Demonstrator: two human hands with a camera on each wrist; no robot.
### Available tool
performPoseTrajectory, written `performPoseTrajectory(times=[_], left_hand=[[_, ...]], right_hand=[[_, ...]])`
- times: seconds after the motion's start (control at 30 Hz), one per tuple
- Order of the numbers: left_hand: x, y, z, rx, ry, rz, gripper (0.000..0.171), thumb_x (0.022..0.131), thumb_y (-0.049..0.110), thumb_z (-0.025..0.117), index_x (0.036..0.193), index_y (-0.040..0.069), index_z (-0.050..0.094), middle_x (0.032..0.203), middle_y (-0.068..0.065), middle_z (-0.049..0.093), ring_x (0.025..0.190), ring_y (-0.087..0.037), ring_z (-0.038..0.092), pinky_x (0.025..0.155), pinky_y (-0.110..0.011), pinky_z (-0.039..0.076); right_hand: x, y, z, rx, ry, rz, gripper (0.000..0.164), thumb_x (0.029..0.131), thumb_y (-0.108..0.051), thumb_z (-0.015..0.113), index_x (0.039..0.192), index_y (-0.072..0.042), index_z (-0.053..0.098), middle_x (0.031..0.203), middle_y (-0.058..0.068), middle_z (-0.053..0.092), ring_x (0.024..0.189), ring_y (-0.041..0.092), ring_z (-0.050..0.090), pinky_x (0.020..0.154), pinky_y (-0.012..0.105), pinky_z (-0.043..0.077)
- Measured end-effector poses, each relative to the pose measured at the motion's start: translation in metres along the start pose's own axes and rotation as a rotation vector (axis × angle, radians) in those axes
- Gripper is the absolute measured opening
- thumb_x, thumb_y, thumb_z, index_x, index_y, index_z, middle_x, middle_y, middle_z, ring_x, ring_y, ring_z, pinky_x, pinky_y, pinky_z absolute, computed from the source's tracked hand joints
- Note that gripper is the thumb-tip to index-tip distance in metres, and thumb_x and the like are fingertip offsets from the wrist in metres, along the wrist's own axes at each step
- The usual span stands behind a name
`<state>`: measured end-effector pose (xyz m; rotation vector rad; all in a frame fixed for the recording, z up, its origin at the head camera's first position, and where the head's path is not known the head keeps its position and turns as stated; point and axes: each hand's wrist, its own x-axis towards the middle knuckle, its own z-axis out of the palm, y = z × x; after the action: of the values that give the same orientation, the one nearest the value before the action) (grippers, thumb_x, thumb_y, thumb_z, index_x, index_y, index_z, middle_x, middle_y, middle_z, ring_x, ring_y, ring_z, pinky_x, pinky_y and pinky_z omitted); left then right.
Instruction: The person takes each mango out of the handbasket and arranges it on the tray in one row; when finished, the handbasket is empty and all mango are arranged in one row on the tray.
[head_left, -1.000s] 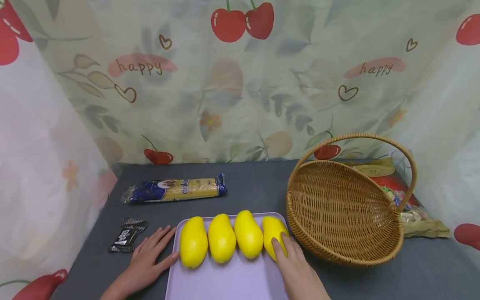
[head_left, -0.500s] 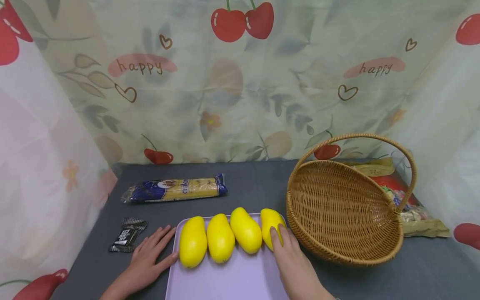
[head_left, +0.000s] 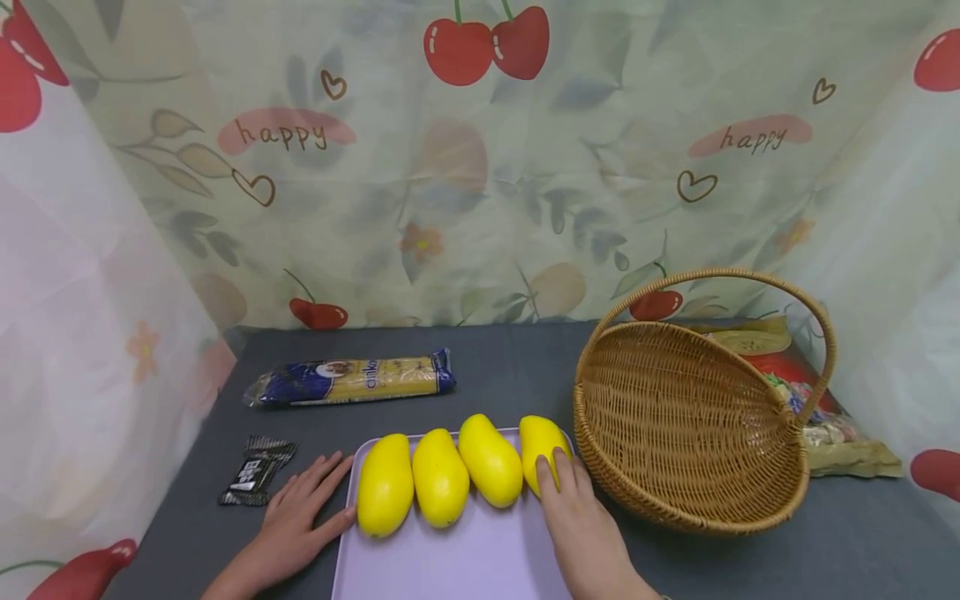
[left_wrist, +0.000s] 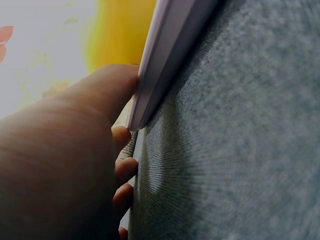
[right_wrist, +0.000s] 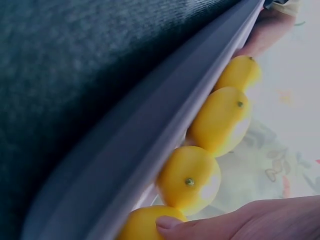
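Note:
Several yellow mangoes stand in a row along the far side of a lilac tray (head_left: 450,567). My right hand (head_left: 588,529) lies over the rightmost mango (head_left: 538,442) and holds it with fingers and thumb. In the right wrist view, the thumb (right_wrist: 170,223) touches that mango's near end; the other fingers are out of sight there. The leftmost mango (head_left: 386,485) sits close to the tray's left rim. My left hand (head_left: 296,525) rests beside that rim with fingers spread on the dark cloth, and its thumb (left_wrist: 122,82) touches the rim in the left wrist view.
A tilted wicker basket (head_left: 686,417) with a tall handle stands right of the tray, in front of some packets (head_left: 832,450). A blue-and-yellow spaghetti packet (head_left: 356,379) lies behind the tray. A small black packet (head_left: 257,471) is at the left. Patterned curtains enclose the table.
My right hand and the rightmost mango have moved slightly away from me and to the left. The mango beside it has also shifted away and leftward. My left hand stays put.

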<state>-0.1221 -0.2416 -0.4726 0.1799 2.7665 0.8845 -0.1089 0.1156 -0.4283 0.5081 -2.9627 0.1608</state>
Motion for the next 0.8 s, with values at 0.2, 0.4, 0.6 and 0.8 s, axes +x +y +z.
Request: performPoseTrajectory(times=[0.2, 0.4, 0.6, 0.8], left_hand=[[0.0003, -0.0024, 0.0004, -0.005, -0.002, -0.006, 0.077, 0.092, 0.061, 0.048, 0.152, 0.019, 0.029, 0.158, -0.014, 0.022, 0.145, -0.041, 0.01, 0.106, -0.068, 0.005], [0.0001, -0.0034, 0.0006, -0.012, 0.006, -0.009, 0.078, 0.091, 0.064, 0.047, 0.152, 0.02, 0.029, 0.158, -0.013, 0.021, 0.145, -0.04, 0.009, 0.106, -0.067, 0.004], [0.0018, -0.0039, 0.0025, 0.0, 0.017, -0.006, 0.079, 0.09, 0.065, 0.047, 0.152, 0.02, 0.029, 0.158, -0.012, 0.022, 0.145, -0.039, 0.01, 0.107, -0.066, 0.005], [0.0024, -0.005, 0.0042, 0.007, 0.024, -0.003, 0.079, 0.09, 0.065, 0.047, 0.152, 0.02, 0.03, 0.158, -0.013, 0.023, 0.145, -0.039, 0.011, 0.107, -0.066, 0.005]], right_hand=[[-0.0003, -0.0007, 0.0012, -0.02, 0.018, -0.005, 0.065, 0.075, 0.007, 0.076, 0.133, -0.002, 0.048, 0.136, 0.024, 0.044, 0.123, 0.039, 0.047, 0.084, 0.041, 0.055], [0.0, -0.0028, 0.0007, -0.043, -0.017, 0.007, 0.062, 0.079, 0.002, 0.074, 0.135, -0.003, 0.047, 0.137, 0.023, 0.044, 0.124, 0.038, 0.047, 0.084, 0.041, 0.055], [-0.0003, -0.0024, -0.0005, -0.05, -0.03, 0.008, 0.063, 0.079, 0.003, 0.074, 0.136, -0.002, 0.046, 0.138, 0.024, 0.042, 0.124, 0.038, 0.046, 0.085, 0.041, 0.055], [-0.0012, -0.0024, -0.0005, -0.047, -0.022, 0.007, 0.062, 0.08, 0.004, 0.073, 0.135, -0.002, 0.047, 0.138, 0.023, 0.043, 0.124, 0.038, 0.046, 0.083, 0.041, 0.055]])
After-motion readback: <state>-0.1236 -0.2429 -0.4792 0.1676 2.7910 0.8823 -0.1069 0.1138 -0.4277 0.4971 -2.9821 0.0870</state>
